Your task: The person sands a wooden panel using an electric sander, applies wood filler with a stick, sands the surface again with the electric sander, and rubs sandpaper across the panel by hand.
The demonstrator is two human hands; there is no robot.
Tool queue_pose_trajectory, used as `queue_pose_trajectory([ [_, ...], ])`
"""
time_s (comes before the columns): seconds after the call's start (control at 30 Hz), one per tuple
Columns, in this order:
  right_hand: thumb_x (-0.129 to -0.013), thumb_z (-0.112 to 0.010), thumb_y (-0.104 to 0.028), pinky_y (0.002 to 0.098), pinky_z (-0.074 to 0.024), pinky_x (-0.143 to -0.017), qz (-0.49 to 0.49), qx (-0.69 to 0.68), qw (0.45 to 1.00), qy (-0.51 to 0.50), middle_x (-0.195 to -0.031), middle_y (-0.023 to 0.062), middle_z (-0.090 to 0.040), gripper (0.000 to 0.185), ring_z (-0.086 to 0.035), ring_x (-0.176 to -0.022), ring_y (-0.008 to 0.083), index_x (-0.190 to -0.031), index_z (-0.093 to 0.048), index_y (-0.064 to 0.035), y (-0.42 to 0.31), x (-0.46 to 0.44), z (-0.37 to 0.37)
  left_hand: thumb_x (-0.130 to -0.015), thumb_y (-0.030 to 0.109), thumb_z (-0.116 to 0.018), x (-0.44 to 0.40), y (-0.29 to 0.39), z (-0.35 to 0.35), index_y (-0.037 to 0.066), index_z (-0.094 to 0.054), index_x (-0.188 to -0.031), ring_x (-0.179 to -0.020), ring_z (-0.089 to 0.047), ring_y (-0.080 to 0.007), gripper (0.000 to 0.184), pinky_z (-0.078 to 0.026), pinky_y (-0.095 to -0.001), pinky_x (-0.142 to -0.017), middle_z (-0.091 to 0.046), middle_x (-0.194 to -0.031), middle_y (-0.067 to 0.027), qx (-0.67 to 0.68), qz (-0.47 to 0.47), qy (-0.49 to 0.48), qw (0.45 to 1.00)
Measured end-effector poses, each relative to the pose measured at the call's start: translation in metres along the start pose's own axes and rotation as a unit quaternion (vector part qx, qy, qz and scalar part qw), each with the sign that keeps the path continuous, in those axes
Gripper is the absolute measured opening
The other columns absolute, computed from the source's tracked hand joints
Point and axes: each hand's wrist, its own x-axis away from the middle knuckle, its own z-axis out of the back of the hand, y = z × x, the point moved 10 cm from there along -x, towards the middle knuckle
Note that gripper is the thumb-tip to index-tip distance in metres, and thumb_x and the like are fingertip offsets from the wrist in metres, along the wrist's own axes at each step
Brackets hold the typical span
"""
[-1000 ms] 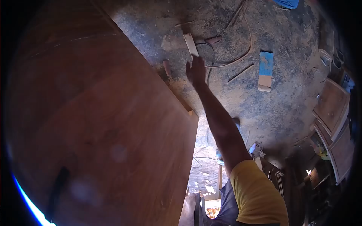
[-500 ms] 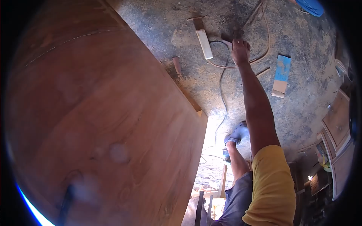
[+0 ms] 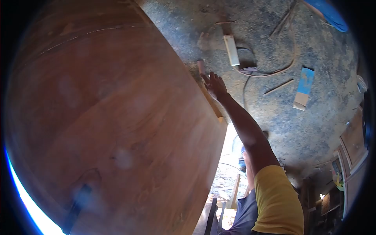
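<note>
My right hand [image 3: 215,87] reaches out over the floor beside the edge of a large reddish-brown wooden panel [image 3: 137,129]. Its fingers are spread, with the tips close to a small reddish-brown piece [image 3: 201,66] on the floor; whether they touch it is unclear. Just beyond lies a pale rectangular block [image 3: 231,50]. Near the block's lower end, another small dark pinkish piece [image 3: 248,69] rests by a thin cable. My left hand does not show.
A blue and brown flat strip [image 3: 304,89] and a thin stick [image 3: 278,87] lie on the floor [image 3: 274,113]. Blue material [image 3: 327,13] shows at the top right. Framed panels [image 3: 353,139] lean at the right edge, and a dark object [image 3: 78,207] stands out at the lower left.
My right hand first moved right to the pinkish piece, then back left to the reddish-brown piece by the panel. The pinkish piece has shifted nearer me. The whole view has shifted.
</note>
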Motion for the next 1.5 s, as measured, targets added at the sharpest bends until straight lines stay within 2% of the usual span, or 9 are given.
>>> queue_pose_trajectory([
  [0.3,-0.098,-0.071,-0.026,0.0528,-0.0616,-0.081,-0.126,-0.064,0.979,0.149,-0.118,0.0234,-0.065,0.041,-0.073,-0.1,0.0409,-0.134,-0.056,-0.0126,0.029,-0.065,-0.045,-0.102,0.044,-0.066,0.003,-0.004,0.005,-0.005,-0.066,-0.126,-0.117,-0.058,-0.0442,0.055,-0.049,-0.0584,-0.097,-0.063,-0.128,-0.0253,-0.001,0.017,0.001,1.0],
  [0.37,-0.096,-0.074,-0.017,0.0445,-0.0613,-0.075,-0.148,-0.078,0.975,0.148,-0.11,0.0205,-0.071,0.043,-0.075,-0.093,0.0318,-0.132,-0.054,-0.0107,0.037,-0.043,-0.025,-0.102,0.044,-0.066,0.007,-0.008,0.007,-0.005,-0.066,-0.126,-0.116,-0.058,-0.0441,0.055,-0.049,-0.0584,-0.096,-0.064,-0.128,-0.0253,0.006,0.022,0.001,1.0],
  [0.47,-0.098,-0.067,0.0,0.0361,-0.0594,-0.077,-0.28,-0.601,0.736,0.136,-0.099,0.0171,-0.077,0.04,-0.076,-0.086,0.0231,-0.134,-0.051,-0.0064,0.039,0.017,0.046,-0.102,0.044,-0.067,0.013,-0.012,0.006,-0.006,-0.066,-0.125,-0.115,-0.058,-0.044,0.055,-0.049,-0.0584,-0.095,-0.064,-0.127,-0.0253,0.016,0.017,-0.004,1.0],
  [0.63,-0.097,-0.071,-0.004,0.0313,-0.0587,-0.078,-0.211,-0.727,0.631,0.169,-0.098,0.0124,-0.077,0.041,-0.074,-0.089,0.017,-0.134,-0.053,-0.0012,0.039,0.103,0.168,-0.101,0.045,-0.067,0.013,-0.011,-0.004,-0.006,-0.066,-0.125,-0.113,-0.059,-0.0437,0.056,-0.05,-0.0584,-0.094,-0.064,-0.125,-0.0252,0.031,-0.017,-0.016,0.999],
  [0.83,-0.097,-0.074,-0.019,0.0356,-0.059,-0.077,-0.412,-0.456,0.781,0.114,-0.102,0.01,-0.077,0.015,-0.074,-0.089,0.0203,-0.106,-0.074,-0.0066,0.124,0.262,0.175,-0.101,0.046,-0.068,-0.003,-0.009,-0.017,-0.006,-0.067,-0.124,-0.11,-0.059,-0.0434,0.057,-0.05,-0.0584,-0.092,-0.064,-0.124,-0.0252,0.062,-0.073,-0.011,0.995],
  [0.9,-0.096,-0.071,-0.022,0.0439,-0.0605,-0.078,-0.282,-0.186,0.929,0.152,-0.102,0.0105,-0.078,0.015,-0.075,-0.089,0.0307,-0.106,-0.077,-0.013,0.147,0.321,0.151,-0.1,0.046,-0.069,-0.008,-0.008,-0.017,-0.006,-0.067,-0.123,-0.11,-0.059,-0.0433,0.057,-0.05,-0.0584,-0.092,-0.064,-0.123,-0.0252,0.066,-0.089,-0.011,0.994],
  [0.97,-0.096,-0.07,-0.024,0.0516,-0.0593,-0.078,-0.313,-0.16,0.922,0.16,-0.094,0.0227,-0.077,0.02,-0.075,-0.093,0.0438,-0.106,-0.074,-0.0079,0.148,0.399,0.167,-0.1,0.046,-0.069,-0.013,-0.007,-0.014,-0.006,-0.067,-0.123,-0.109,-0.059,-0.0432,0.057,-0.05,-0.0584,-0.091,-0.064,-0.122,-0.0252,0.067,-0.105,-0.012,0.992],
  [1.2,-0.096,-0.067,-0.027,0.0513,-0.0603,-0.08,-0.536,-0.133,0.831,0.07,-0.091,0.0184,-0.078,0.019,-0.077,-0.089,0.0386,-0.095,-0.074,-0.0088,0.192,0.611,0.117,-0.099,0.047,-0.07,-0.024,0.004,-0.003,-0.006,-0.067,-0.122,-0.106,-0.06,-0.0428,0.058,-0.05,-0.0584,-0.089,-0.065,-0.12,-0.0252,0.062,-0.161,-0.017,0.985],
  [1.5,-0.096,-0.071,-0.031,0.0517,-0.0586,-0.076,-0.513,-0.249,0.783,0.25,-0.091,0.023,-0.077,0.026,-0.076,-0.086,0.0412,-0.094,-0.076,-0.0048,0.169,0.61,0.221,-0.098,0.049,-0.071,-0.035,0.012,0.02,-0.007,-0.067,-0.12,-0.102,-0.06,-0.0423,0.06,-0.051,-0.0584,-0.086,-0.065,-0.118,-0.0251,0.062,-0.219,-0.017,0.974],
])
